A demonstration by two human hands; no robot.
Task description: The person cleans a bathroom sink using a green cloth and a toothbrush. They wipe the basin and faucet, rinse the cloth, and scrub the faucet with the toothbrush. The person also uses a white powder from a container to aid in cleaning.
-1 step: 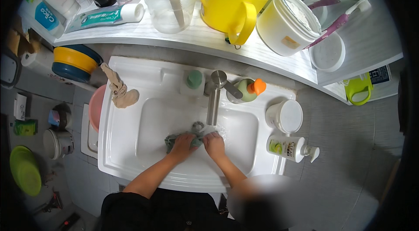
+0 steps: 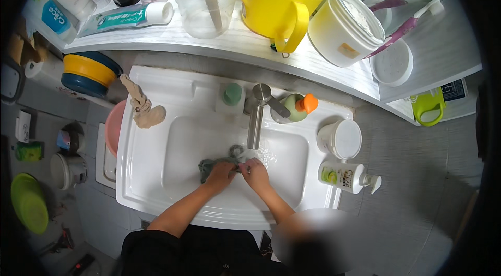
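Both my hands are low in the white washbasin (image 2: 190, 140), just in front of the steel tap (image 2: 254, 127). My left hand (image 2: 221, 174) is closed around a wet, grey-green cloth (image 2: 207, 166), part of which bulges out to the left. Close against it, my right hand (image 2: 253, 172) has its fingers curled on the cloth's right end. Their fingertips nearly meet, and much of the cloth is hidden under them. Water splashes show right of the tap's mouth. A limp beige, sock-like cloth (image 2: 148, 114) lies on the basin's left rim.
A green-lidded container (image 2: 232, 94) and an orange-topped bottle (image 2: 300, 106) flank the tap. On the right rim are a white tub (image 2: 340, 139) and a pump bottle (image 2: 344, 177), lying down. The shelf above holds a yellow mug (image 2: 279, 2), toothpaste (image 2: 125, 19) and jars.
My right hand has turned slightly and its fingers have curled in closer to my left hand. The cloth between them has shifted a little. Everything else stays in place.
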